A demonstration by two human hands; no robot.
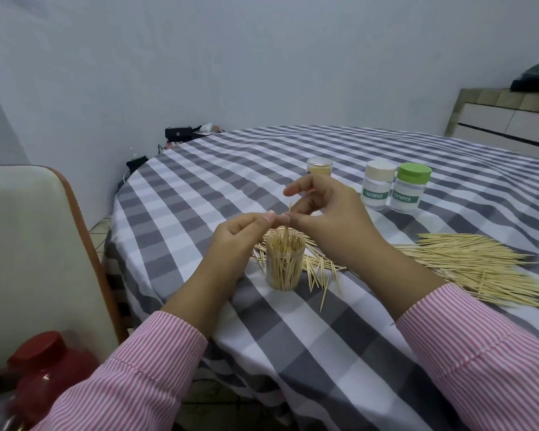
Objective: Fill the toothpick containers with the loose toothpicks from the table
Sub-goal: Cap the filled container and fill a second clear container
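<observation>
A clear open container (284,265), nearly full of upright toothpicks, stands on the checked tablecloth (324,331) in front of me. Just above its mouth my left hand (240,234) and my right hand (327,209) meet fingertip to fingertip and pinch one toothpick (288,223) that points down into the container. Loose toothpicks (467,265) lie in a broad heap to the right, with a smaller scatter (319,270) beside the container. Farther back stand three containers: an uncapped one full of toothpicks (319,167), one with a beige cap (377,188) and one with a green cap (409,188).
A cream chair back with a brown edge (35,244) stands at the left beside the table. A red-capped jar (44,371) sits low at the left. A white drawer cabinet (504,119) is at the far right. Dark bags (181,133) lie on the floor by the wall.
</observation>
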